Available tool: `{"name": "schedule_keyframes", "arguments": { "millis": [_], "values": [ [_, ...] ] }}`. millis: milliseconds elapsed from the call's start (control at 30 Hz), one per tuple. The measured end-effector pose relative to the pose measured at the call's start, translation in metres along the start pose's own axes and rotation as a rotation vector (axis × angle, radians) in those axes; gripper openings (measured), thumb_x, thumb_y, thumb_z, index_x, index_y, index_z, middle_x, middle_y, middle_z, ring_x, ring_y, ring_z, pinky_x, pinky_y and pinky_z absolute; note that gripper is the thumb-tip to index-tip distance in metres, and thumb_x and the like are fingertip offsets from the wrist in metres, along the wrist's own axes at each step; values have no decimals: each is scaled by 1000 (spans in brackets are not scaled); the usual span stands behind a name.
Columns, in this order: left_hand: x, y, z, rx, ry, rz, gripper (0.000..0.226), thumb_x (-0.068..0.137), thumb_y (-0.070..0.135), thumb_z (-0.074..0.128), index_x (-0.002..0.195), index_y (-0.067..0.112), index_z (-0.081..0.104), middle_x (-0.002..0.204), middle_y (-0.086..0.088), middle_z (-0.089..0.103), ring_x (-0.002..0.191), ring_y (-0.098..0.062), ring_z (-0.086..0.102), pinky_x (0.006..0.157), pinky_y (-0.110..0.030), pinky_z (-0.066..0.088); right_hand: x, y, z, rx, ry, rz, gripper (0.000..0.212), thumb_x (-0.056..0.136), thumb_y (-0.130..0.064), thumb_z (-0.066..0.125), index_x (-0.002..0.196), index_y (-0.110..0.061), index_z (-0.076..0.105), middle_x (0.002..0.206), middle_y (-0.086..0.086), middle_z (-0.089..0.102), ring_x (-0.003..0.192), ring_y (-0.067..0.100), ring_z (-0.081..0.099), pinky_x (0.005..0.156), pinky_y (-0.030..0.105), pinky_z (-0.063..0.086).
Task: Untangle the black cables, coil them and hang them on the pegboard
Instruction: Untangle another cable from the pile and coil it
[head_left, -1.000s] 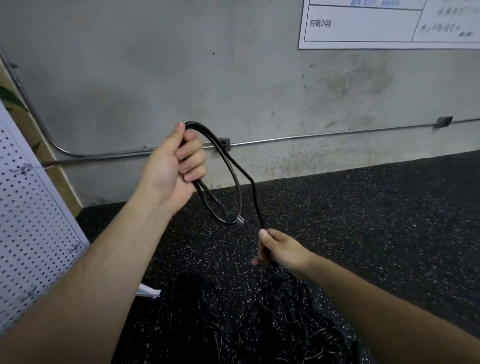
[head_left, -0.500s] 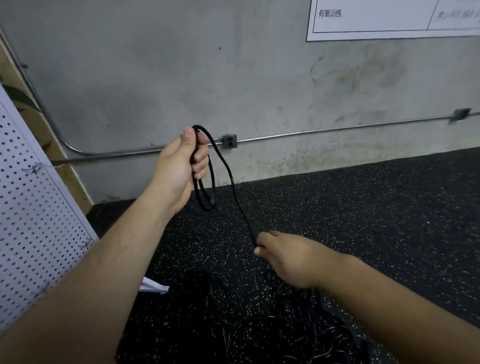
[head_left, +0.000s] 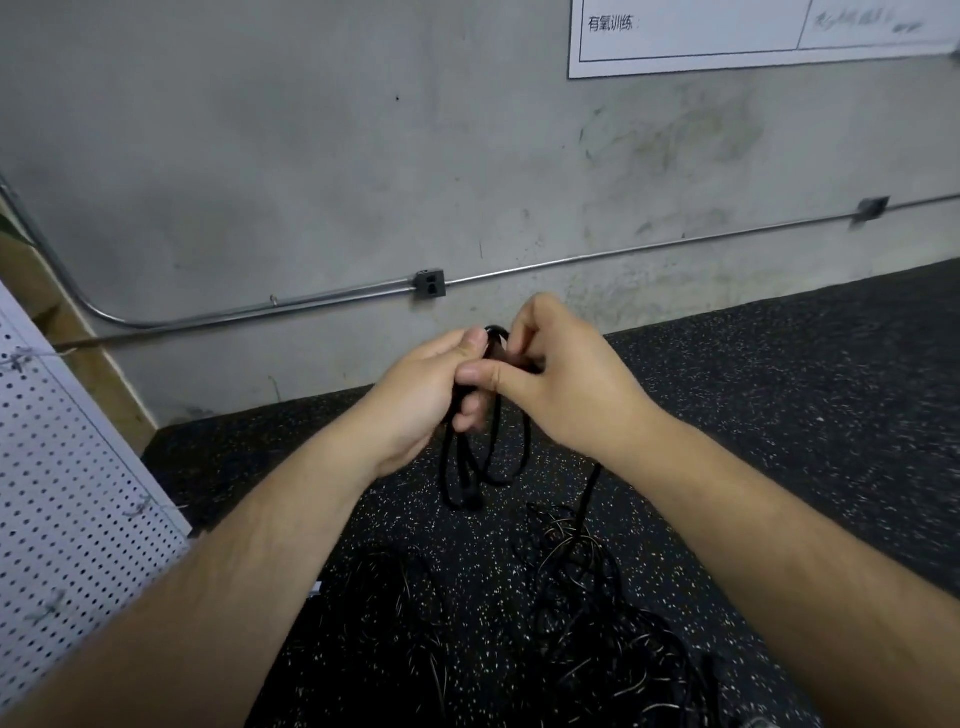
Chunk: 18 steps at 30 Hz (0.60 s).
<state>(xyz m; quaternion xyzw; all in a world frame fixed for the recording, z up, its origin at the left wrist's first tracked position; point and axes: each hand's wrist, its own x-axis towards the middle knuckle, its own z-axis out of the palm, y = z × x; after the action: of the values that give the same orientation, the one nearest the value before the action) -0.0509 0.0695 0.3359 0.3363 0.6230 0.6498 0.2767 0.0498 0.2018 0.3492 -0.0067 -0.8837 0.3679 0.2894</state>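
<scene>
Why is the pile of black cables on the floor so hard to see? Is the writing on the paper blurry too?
Head view: the light is dim, so the cable pile melts into the dark speckled floor, with only pale glints marking strands; head view, top right: the handwriting on the wall sheet is smeared, though its printed characters read clearly.

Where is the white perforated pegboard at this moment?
In the head view, the white perforated pegboard stands at the far left edge, left of the person's left hand and of the tangled black cables lying on the speckled black floor.
</scene>
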Motion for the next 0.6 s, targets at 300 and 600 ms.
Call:
{"name": "schedule_keyframes", "arguments": {
  "millis": [300,600],
  "values": [
    [-9,21,-15,48,-285,-278,28,91,49,65,86,22,57,61,9,19,50,-6,16,47,-21,23,-3,31,1,336,-191,103,35,82,-41,76,92,-18,51,65,-2,57,51,9,42,51,25,35],
    [-13,40,-36,-336,-142,-153,24,95,31,48,74,20,43,52,15,17,44,-5,6,36,-17,9,-6,52,7,329,-211,153,12,104,-19,55,93,-16,55,72,-7,58,69,12,57,69,33,51]
  ]
}}
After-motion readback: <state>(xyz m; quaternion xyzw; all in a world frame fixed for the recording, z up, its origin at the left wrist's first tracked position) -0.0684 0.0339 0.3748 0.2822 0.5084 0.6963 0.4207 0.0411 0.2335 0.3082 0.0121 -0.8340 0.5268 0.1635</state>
